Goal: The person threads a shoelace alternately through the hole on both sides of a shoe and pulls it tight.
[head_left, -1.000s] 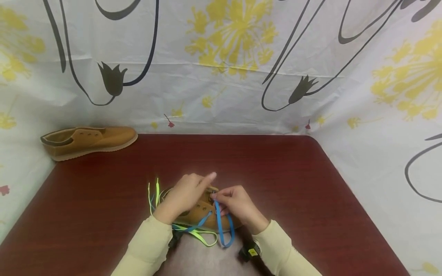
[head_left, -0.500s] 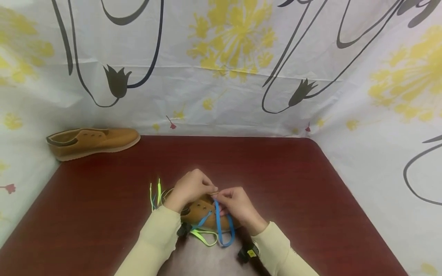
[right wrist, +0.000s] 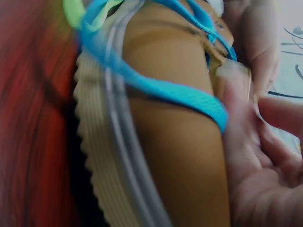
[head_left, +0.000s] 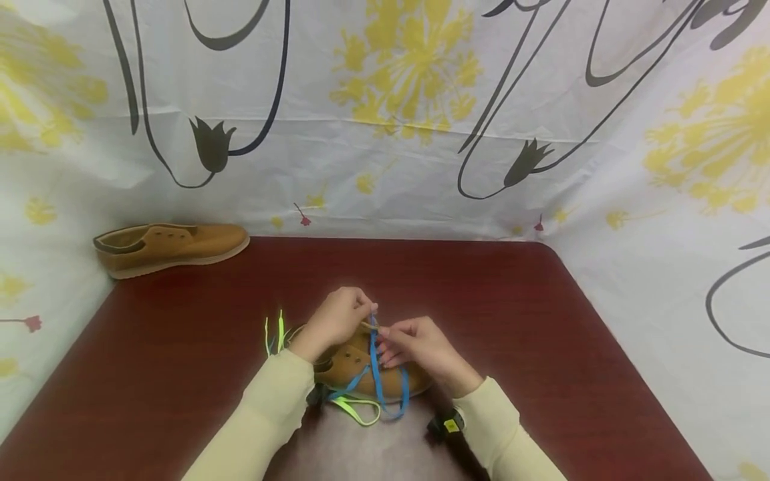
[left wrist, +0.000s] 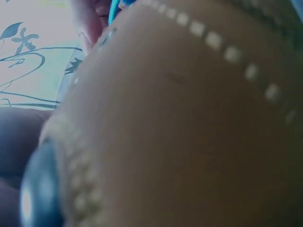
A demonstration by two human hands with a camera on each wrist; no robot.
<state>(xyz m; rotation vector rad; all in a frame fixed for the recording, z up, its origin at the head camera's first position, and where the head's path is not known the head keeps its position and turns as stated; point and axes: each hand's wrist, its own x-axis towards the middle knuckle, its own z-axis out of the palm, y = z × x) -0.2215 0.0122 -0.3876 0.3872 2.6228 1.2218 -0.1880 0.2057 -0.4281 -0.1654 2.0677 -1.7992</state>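
With your left hand [head_left: 337, 319] pinching the blue lace [head_left: 374, 357] and your right hand [head_left: 424, 349] holding the shoe [head_left: 340, 369] on the table [head_left: 493, 314]'s near half, pulling too fast could twist the lace, because its near loop [head_left: 404, 391] hangs slack.

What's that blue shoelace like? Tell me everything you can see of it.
The blue shoelace is bright, flat and ribbon-like, and looks woven. It is untied. One strand comes from a hole in the tan shoe and slants down its near side toward a green lace. Another length runs down from the fingertips of the left hand, which pinches it, into a loose loop at the shoe's near side. The right hand is close by; whether it touches the lace is unclear.
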